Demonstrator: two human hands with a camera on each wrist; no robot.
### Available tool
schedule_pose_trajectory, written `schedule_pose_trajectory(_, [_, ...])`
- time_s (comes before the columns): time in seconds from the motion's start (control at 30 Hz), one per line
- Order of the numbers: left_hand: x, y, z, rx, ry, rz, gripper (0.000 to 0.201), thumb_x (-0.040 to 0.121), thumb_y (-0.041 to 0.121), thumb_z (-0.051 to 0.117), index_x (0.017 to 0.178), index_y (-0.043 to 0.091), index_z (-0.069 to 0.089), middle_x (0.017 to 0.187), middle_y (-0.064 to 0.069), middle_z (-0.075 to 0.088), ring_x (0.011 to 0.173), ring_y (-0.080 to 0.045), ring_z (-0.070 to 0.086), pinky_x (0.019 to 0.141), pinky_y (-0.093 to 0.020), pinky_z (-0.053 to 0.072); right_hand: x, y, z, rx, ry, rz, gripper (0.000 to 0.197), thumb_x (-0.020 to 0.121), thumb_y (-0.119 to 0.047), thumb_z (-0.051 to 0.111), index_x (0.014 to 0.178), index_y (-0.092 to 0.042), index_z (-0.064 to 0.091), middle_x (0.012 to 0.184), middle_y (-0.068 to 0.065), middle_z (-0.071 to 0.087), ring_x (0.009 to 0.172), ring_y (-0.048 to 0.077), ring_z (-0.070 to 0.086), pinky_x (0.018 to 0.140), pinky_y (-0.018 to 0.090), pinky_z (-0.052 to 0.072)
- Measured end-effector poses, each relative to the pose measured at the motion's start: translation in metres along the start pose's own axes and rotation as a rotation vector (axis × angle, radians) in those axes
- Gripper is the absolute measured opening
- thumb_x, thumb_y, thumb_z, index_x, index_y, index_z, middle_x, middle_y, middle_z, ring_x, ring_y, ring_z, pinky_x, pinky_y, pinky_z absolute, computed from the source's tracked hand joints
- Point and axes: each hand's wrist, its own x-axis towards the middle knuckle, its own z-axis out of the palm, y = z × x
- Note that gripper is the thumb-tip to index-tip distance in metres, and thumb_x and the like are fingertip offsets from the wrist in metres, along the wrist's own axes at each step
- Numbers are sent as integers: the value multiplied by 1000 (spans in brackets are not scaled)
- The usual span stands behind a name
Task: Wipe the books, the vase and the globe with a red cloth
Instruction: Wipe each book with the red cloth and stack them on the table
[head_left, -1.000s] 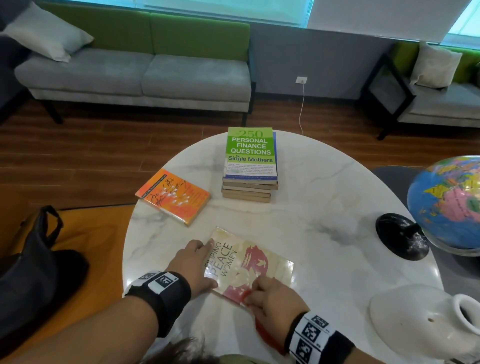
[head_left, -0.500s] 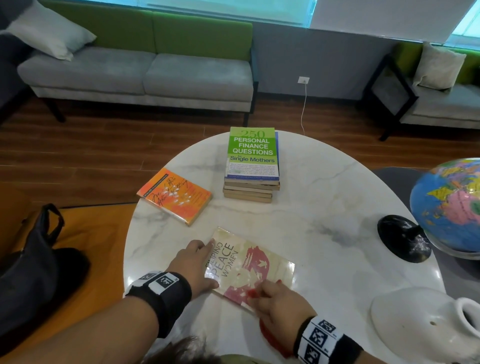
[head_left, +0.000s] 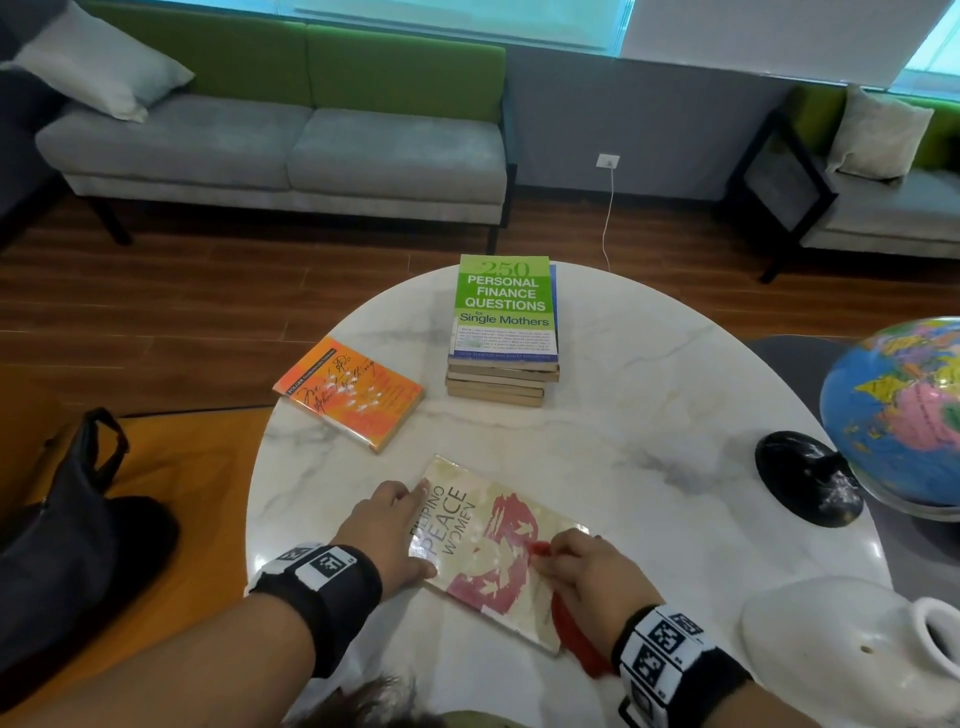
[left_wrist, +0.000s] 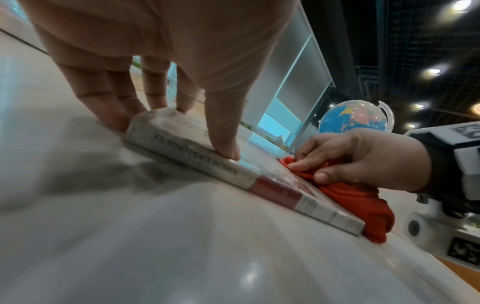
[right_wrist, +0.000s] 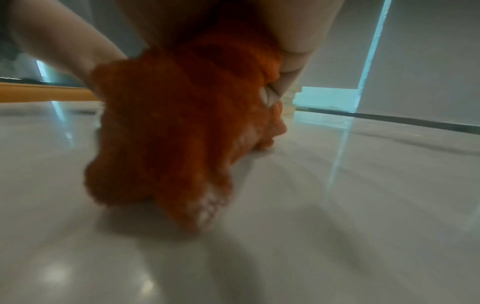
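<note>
Wiping now: right hand (head_left: 587, 577) bunches the red cloth (left_wrist: 358, 201) in curled fingers and presses it on the cover of the "Filipino Peace Women" book (head_left: 498, 545), near its right-hand edge; a tail of cloth spills off the near corner onto the white marble counter (head_left: 623, 415)
Left grip: left hand (head_left: 387, 530) pins the same book; thumb on the cover by the spine, fingers (left_wrist: 155, 90) down at the far-left corner, holding it flat against the counter
Key relation: book's long axis runs from far-left to near-right, spine on the left-hand side; uncleaned cover lies up and left of the cloth, toward the left hand; judged next stroke runs along that axis, stopping short of the thumb
Other books: orange book (head_left: 348, 392) lies flat and alone, far-left; a stack of about 5 topped by the green finance book (head_left: 506, 312) sits at the far middle; both well apart from the cloth
Globe: globe (head_left: 898, 410) at the right edge on a black base; nearer the right hand
Vase: white vase (head_left: 852, 649) lies on its side at near right, just beside the right wrist
Progress: judged early; 1 book in hand, vase and globe not yet touched
</note>
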Motion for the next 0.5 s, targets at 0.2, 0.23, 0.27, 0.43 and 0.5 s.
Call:
schedule_pose_trajectory(0.2, [0, 0, 0, -12, 6, 2, 100, 75, 48, 71, 152, 30, 10, 146, 5, 24, 128, -17, 38, 106, -28, 37, -4, -4, 0, 28, -67, -59, 36, 94, -42, 36, 121, -38, 59, 116, -9, 58, 99, 20, 59, 89, 25, 48])
schedule_pose_trajectory(0.23, [0, 0, -1, -10, 6, 2, 100, 75, 48, 71, 152, 30, 10, 146, 4, 24, 129, -17, 38, 106, -28, 37, 0, -1, -5, 20, -66, -1, 35, 97, -40, 37, 124, -38, 59, 122, -10, 54, 105, 18, 55, 94, 21, 43])
schedule_pose_trajectory(0.27, [0, 0, 0, -8, 6, 1, 100, 75, 48, 71, 152, 30, 10, 146, 4, 24, 129, -17, 38, 106, -28, 37, 4, 2, -9, 25, -36, 44, 34, 99, -37, 38, 126, -36, 58, 127, -11, 50, 110, 17, 52, 96, 18, 38])
schedule_pose_trajectory(0.43, [0, 0, -1, 2, 7, 4, 100, 75, 49, 70, 152, 30, 9, 146, 4, 24, 128, -18, 38, 105, -28, 38, 5, -13, -9, 22, -180, -48, 35, 99, -31, 42, 132, -33, 54, 132, -12, 45, 118, 12, 49, 96, 10, 29])
schedule_pose_trajectory(0.5, [0, 1, -1, 7, 4, 5, 100, 76, 48, 70, 152, 30, 8, 147, 4, 23, 129, -18, 38, 105, -28, 38, 10, -8, -14, 51, -165, -1, 33, 98, -36, 44, 128, -36, 57, 128, -14, 47, 116, 8, 50, 94, 8, 29])
